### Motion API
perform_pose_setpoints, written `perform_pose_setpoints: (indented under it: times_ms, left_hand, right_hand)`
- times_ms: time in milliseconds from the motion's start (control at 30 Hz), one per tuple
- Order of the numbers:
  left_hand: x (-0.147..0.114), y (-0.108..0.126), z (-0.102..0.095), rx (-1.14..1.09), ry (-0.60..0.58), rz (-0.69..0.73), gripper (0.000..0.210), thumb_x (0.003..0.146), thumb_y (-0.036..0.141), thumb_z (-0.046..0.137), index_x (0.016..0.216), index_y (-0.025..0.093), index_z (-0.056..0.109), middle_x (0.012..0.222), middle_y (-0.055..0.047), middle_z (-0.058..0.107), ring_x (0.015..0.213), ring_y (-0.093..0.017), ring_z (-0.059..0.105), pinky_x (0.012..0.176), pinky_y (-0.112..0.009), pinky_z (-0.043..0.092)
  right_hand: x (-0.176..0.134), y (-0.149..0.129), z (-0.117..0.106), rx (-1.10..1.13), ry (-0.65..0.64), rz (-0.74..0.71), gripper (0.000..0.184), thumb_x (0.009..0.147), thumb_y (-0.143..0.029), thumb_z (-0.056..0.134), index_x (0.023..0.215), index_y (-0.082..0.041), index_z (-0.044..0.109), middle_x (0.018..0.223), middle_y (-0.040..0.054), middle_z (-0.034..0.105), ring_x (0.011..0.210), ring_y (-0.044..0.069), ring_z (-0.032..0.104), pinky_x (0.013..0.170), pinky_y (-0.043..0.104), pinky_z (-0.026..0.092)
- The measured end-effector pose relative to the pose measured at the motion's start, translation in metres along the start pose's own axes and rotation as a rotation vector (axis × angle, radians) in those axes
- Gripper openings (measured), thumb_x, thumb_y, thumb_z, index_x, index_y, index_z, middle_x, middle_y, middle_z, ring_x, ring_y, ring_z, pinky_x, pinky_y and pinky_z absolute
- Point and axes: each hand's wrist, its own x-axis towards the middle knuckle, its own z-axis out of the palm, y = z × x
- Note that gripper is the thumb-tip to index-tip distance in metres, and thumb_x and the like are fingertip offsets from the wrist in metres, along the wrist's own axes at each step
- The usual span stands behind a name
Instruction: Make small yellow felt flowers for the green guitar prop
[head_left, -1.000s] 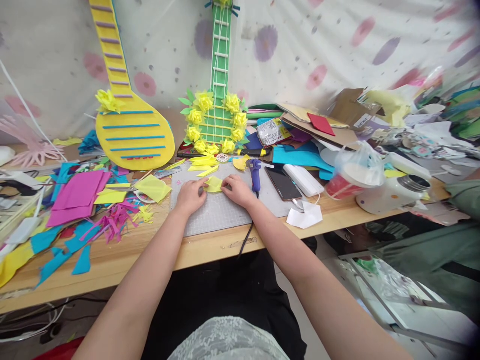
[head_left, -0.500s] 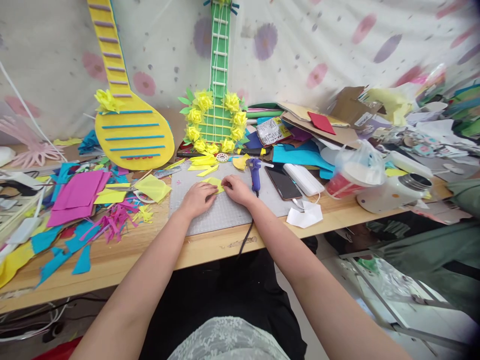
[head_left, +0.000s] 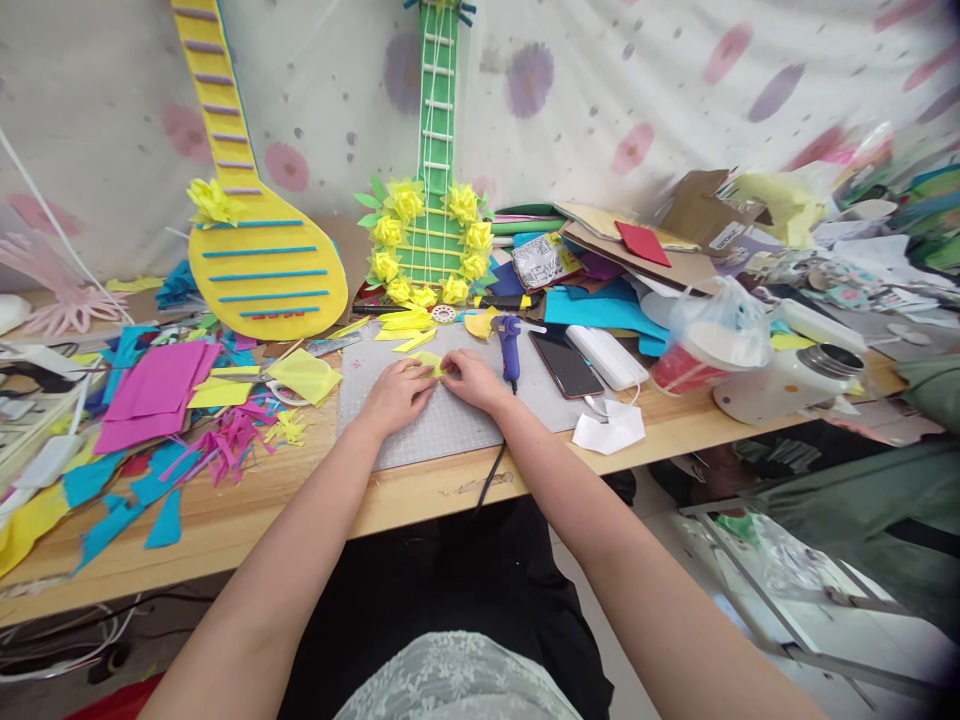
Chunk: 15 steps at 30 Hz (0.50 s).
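A small piece of yellow paper (head_left: 429,360) lies on the grey cutting mat (head_left: 420,435), partly covered by both hands. My left hand (head_left: 399,392) bends over its left side with the fingers closed on it. From the right, my right hand (head_left: 471,378) pinches the paper's edge between thumb and fingers. Just behind the hands are several yellow paper strips (head_left: 405,322) and a white disc (head_left: 444,314). A purple glue gun (head_left: 509,350) lies right of my right hand, its black cord running off the table's front edge.
Behind stand a green paper guitar (head_left: 439,215) with yellow flowers and a yellow paper lute (head_left: 266,265). Magenta sheets (head_left: 157,395), scraps and scissors (head_left: 289,388) cover the left. To the right are a phone (head_left: 566,362), a white power bank (head_left: 606,357), a cup (head_left: 705,345) and a bottle (head_left: 787,385).
My right hand has shifted slightly left, and the fingers of both hands are a little closer together on the yellow paper. Everything else looks the same.
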Motion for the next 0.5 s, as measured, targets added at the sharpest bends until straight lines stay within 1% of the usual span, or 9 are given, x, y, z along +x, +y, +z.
perform_pose_setpoints:
  times_ms: [133,233,400,500]
  left_hand:
    - [0.001,0.000,0.001,-0.015,-0.002,-0.003,0.029,0.086,0.026,0.046,0.101,0.024,0.071,0.112,-0.005,0.067,0.112,-0.023,0.052,0.098,-0.046,0.043]
    - [0.001,0.001,0.000,-0.001,-0.005,0.000,0.029,0.086,0.025,0.046,0.100,0.023,0.072,0.115,-0.005,0.066,0.112,-0.024,0.050,0.097,-0.046,0.044]
    - [0.001,0.004,-0.004,0.017,0.005,0.007,0.029,0.085,0.026,0.046,0.098,0.023,0.072,0.124,-0.004,0.060,0.115,-0.024,0.046,0.099,-0.046,0.042]
    - [0.001,0.005,-0.005,0.024,0.006,-0.007,0.029,0.085,0.027,0.046,0.097,0.023,0.073,0.126,-0.006,0.058,0.116,-0.025,0.045,0.100,-0.047,0.041]
  right_hand:
    - [0.001,0.003,0.000,0.013,-0.021,-0.013,0.014,0.076,-0.012,0.052,0.087,-0.017,0.058,0.087,0.0045,0.059,0.086,0.017,0.052,0.082,0.031,0.040]
    - [0.003,0.008,0.000,0.072,-0.039,-0.011,0.020,0.073,-0.006,0.049,0.087,-0.017,0.058,0.086,0.0034,0.059,0.084,0.015,0.052,0.080,0.029,0.040]
    - [0.004,0.012,0.000,0.112,-0.045,0.003,0.021,0.072,-0.005,0.049,0.087,-0.017,0.057,0.085,0.0027,0.058,0.081,0.014,0.051,0.079,0.028,0.041]
    - [0.004,0.013,0.002,0.142,-0.027,0.006,0.019,0.074,-0.007,0.048,0.087,-0.017,0.057,0.085,0.0024,0.058,0.081,0.013,0.051,0.078,0.027,0.041]
